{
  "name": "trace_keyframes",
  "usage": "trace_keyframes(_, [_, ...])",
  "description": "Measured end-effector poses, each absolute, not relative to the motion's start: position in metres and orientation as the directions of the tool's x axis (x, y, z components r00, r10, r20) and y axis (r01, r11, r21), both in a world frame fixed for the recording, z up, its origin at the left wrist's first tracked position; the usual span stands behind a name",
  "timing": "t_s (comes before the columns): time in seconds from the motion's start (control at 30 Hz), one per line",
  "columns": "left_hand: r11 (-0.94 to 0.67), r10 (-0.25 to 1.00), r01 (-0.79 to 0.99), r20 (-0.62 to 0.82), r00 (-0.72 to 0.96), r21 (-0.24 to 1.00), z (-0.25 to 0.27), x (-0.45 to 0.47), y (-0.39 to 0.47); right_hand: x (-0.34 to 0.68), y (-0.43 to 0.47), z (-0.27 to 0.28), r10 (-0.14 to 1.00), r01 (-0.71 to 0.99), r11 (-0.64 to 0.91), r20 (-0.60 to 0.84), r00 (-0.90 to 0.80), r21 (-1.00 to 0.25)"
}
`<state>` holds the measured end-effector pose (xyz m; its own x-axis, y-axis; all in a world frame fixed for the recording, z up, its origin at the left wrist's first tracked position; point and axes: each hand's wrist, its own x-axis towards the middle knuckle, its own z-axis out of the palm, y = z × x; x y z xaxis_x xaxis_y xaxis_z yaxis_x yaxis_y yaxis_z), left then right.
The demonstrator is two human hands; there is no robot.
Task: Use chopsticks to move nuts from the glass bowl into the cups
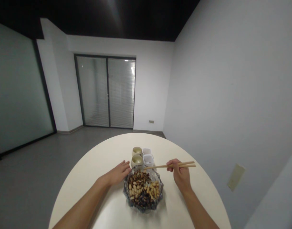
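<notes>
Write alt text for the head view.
A right hand holds chopsticks above a glass bowl of mixed nuts and seeds on a round white table; the left hand rests beside it, near four small cups.

Tan chopsticks (171, 165) are showing over a cream tabletop (105, 152), beside white cups (148, 160) and a clear bowl (127, 190) of beige nuts (146, 190).

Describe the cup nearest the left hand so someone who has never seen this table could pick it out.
On the round white table, just beyond the glass bowl of nuts and seeds, four small cups stand in a square. It is the near left one, a round cream cup beside the left hand. Its neighbour on the right is white and squarish.
</notes>
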<state>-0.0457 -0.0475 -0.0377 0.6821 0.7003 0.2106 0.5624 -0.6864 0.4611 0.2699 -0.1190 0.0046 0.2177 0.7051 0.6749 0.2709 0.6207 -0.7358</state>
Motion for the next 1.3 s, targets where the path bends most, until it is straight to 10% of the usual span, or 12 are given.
trace_keyframes(1.3, [-0.674,0.706,0.563,0.192,0.682,0.478,-0.037,-0.049,-0.051,0.265,-0.096,-0.005,0.640,0.262,0.511,0.566,0.520,-0.819])
